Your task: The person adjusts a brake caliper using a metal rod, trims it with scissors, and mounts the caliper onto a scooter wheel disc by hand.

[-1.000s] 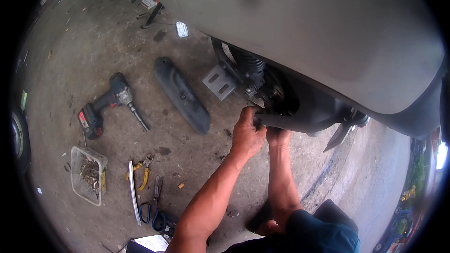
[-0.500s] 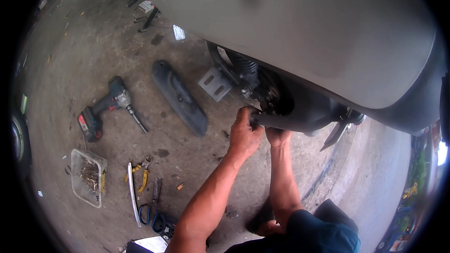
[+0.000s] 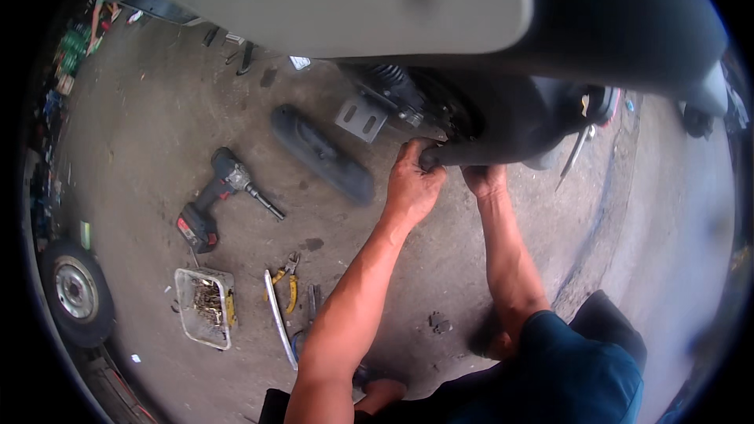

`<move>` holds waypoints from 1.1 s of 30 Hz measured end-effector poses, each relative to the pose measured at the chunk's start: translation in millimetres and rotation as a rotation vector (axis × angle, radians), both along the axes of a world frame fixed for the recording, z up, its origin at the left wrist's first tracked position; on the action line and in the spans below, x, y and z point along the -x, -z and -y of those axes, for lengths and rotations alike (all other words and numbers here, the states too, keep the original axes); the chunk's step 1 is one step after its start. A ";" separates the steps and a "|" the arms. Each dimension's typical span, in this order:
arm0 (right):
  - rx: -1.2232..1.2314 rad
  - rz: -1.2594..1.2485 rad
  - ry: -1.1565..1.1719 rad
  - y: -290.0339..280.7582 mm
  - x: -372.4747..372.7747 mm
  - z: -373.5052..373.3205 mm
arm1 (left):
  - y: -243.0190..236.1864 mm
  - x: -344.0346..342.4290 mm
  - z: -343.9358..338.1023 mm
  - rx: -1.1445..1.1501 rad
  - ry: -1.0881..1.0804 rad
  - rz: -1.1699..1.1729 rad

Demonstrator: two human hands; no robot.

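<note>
A scooter's rear end with a pale side panel (image 3: 338, 8) fills the top of the view. Below the panel hangs a black plastic mudguard (image 3: 503, 129) over the rear wheel, beside the coil-spring shock absorber (image 3: 390, 77). My left hand (image 3: 413, 186) is closed on the mudguard's front end, thumb and fingers bent round it. Under the mudguard's lower edge is my right hand (image 3: 484, 180), its fingers hidden behind the black plastic. A metal bracket with two slots (image 3: 361, 118) juts out near the shock absorber.
On the concrete floor to the left lie a long black cover (image 3: 322, 155), a cordless impact wrench (image 3: 228, 188), a clear tub of small metal parts (image 3: 182, 310) and yellow-handled pliers (image 3: 293, 286). A spare wheel (image 3: 76, 292) stands at the far left.
My view has swung, so the floor tools appear further right and the spare wheel shows more fully. Both hands stay at the mudguard.
</note>
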State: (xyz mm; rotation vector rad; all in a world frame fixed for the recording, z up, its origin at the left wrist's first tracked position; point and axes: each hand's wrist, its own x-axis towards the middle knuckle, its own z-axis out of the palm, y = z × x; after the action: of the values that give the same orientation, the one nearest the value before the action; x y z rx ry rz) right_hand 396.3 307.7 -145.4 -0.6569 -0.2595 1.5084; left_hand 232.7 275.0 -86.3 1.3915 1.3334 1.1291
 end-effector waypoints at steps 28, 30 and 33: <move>-0.007 -0.135 -0.208 -5.4 -8.2 -9.6 | -62.8 23.4 7.1 0.179 0.303 -0.625; -0.016 -0.105 -0.178 -7.9 -0.3 -9.2 | -71.3 21.2 9.0 0.235 0.307 -0.648; -0.016 -0.058 -0.112 -7.9 -0.4 -4.2 | -73.1 14.1 21.1 0.231 0.181 -0.548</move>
State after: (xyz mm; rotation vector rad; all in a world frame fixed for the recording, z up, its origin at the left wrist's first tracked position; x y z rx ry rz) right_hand 396.7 312.0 -137.6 -0.5926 -0.2676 1.6287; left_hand 218.6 253.9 -13.2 1.6710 1.6134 0.4647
